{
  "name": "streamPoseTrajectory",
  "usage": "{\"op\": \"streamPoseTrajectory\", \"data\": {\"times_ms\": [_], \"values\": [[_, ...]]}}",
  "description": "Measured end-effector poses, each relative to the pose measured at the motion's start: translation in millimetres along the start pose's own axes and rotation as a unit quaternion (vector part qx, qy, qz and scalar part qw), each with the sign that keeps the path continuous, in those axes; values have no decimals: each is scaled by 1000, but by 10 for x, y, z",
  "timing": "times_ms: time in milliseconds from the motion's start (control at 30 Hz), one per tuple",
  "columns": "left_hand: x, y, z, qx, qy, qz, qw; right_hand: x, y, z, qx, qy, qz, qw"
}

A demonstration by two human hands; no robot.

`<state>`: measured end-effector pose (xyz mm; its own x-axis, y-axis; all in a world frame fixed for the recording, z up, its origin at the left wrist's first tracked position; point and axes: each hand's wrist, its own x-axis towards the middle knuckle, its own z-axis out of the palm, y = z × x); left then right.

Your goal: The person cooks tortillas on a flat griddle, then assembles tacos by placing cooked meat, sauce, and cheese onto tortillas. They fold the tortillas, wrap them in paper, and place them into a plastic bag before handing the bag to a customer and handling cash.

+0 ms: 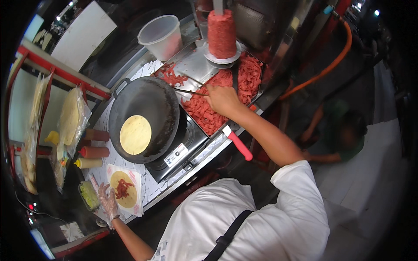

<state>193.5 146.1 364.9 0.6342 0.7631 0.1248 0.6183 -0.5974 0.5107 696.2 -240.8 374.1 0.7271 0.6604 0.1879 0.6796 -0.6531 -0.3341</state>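
Note:
My left hand (107, 201), in a clear plastic glove, lies with its fingers apart at the left edge of a paper sheet (135, 204). On the paper is a flat tortilla (129, 201) with a small heap of red shaved meat (124, 188) in its middle. My right hand (221, 102) is bare and closed round a thin metal utensil (187, 91); whether it is a pair of tongs I cannot tell. It is over a metal tray of red shaved meat (200, 114). Another tortilla (135, 135) rests on the black griddle pan (150, 93).
A vertical meat cone (222, 37) stands behind the tray. A red-handled knife (238, 145) juts over the counter's front edge. Sauce bottles (94, 152), a container of green shreds (89, 195) and bagged tortillas (72, 115) are at the left. A white bucket (162, 39) stands behind; a person (344, 135) is at right.

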Motion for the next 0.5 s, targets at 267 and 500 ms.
{"op": "streamPoseTrajectory", "data": {"times_ms": [267,500], "values": [[7,287,-1,32,8,-20,999,229,255,-172,7,87,-54,995],[-156,37,-5,61,14,-15,998,230,196,-383,5,123,-55,991]]}}
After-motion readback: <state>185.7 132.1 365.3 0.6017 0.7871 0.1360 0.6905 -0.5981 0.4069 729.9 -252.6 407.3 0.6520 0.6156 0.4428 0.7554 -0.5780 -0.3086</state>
